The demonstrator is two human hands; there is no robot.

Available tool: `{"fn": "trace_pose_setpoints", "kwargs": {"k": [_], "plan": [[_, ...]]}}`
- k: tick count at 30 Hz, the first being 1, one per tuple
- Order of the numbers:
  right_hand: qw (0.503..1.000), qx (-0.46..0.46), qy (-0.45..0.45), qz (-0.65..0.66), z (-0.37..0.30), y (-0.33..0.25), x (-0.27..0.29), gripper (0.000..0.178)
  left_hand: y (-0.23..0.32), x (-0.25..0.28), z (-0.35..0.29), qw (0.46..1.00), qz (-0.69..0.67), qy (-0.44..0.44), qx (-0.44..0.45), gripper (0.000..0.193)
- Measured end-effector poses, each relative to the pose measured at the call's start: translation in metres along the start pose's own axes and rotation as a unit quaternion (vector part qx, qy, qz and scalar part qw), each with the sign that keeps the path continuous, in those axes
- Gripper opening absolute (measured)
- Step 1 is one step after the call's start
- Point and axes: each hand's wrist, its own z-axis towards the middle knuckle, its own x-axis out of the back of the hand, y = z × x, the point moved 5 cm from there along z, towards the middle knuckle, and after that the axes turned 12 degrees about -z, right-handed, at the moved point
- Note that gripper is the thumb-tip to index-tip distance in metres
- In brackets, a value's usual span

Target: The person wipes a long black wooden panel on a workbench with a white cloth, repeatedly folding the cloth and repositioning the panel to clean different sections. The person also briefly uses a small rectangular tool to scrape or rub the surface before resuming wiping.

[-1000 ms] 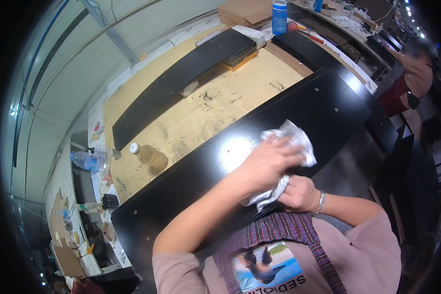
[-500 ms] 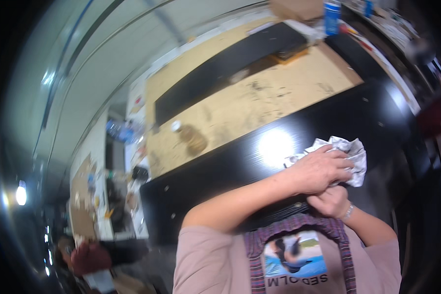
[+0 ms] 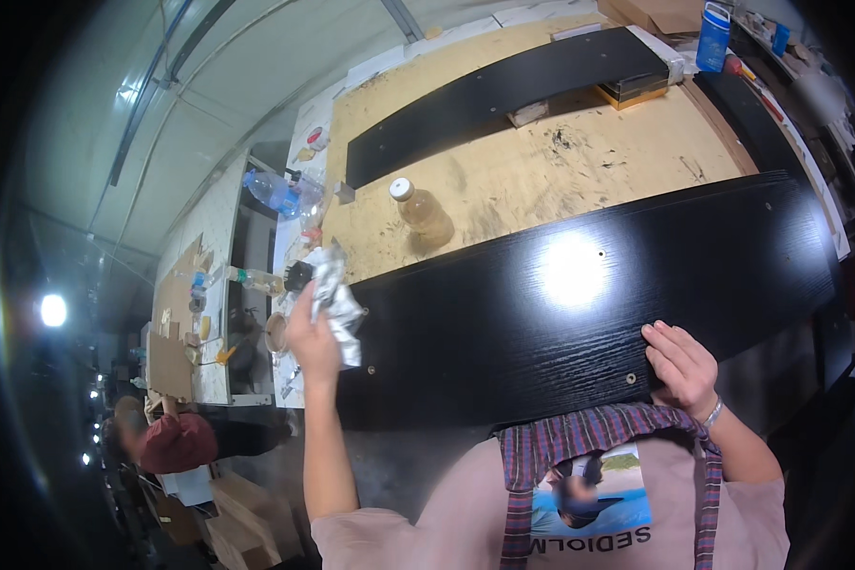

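Note:
A long black wood-grained board lies along the near side of the bench, a bright lamp reflection on its top. My left hand is raised at the board's left end and is closed on a crumpled whitish rag, slightly blurred. My right hand lies on the board's near edge with its fingers stretched over the top; its thumb is hidden. Small round holes or fittings dot the board. Beyond it, a capped bottle of yellowish liquid stands on the tan bench top.
A second black board lies propped on blocks at the back of the tan bench top. A blue jug stands at the far right. Clear plastic bottles lie at the left. Another person is at lower left, near cardboard boxes.
My left hand has swung from the board's right part to its left end, carrying the rag. My right hand, earlier curled beneath the left wrist, now lies with fingers extended on the board.

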Motion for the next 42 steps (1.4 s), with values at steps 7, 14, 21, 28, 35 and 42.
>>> {"fn": "trace_pose_setpoints", "kwargs": {"k": [7,14,21,28,35,42], "plan": [[1.000,-0.007,0.000,0.002,0.005,-0.002,0.002,0.019,0.114,-0.129,-0.012,0.937,-0.035,-0.295,-0.183,0.046],[1.000,-0.004,0.022,-0.020,-0.009,0.002,0.001,0.015,0.197,-0.229,-0.034,0.841,-0.128,-0.425,-0.308,0.056],[0.999,-0.018,0.028,-0.022,-0.024,-0.002,0.000,0.016,0.353,-0.334,-0.100,0.695,-0.145,-0.497,-0.498,0.042],[0.994,-0.028,0.092,-0.059,-0.029,0.000,0.003,0.013,0.331,-0.309,-0.085,0.701,-0.037,-0.479,-0.528,0.040],[0.994,-0.015,0.093,-0.059,-0.028,-0.001,0.002,0.014,0.354,-0.335,-0.096,0.685,-0.052,-0.493,-0.534,0.042],[0.995,-0.022,0.088,-0.040,-0.030,0.001,0.000,0.022,0.341,-0.317,-0.090,0.709,-0.025,-0.478,-0.518,0.045]]}}
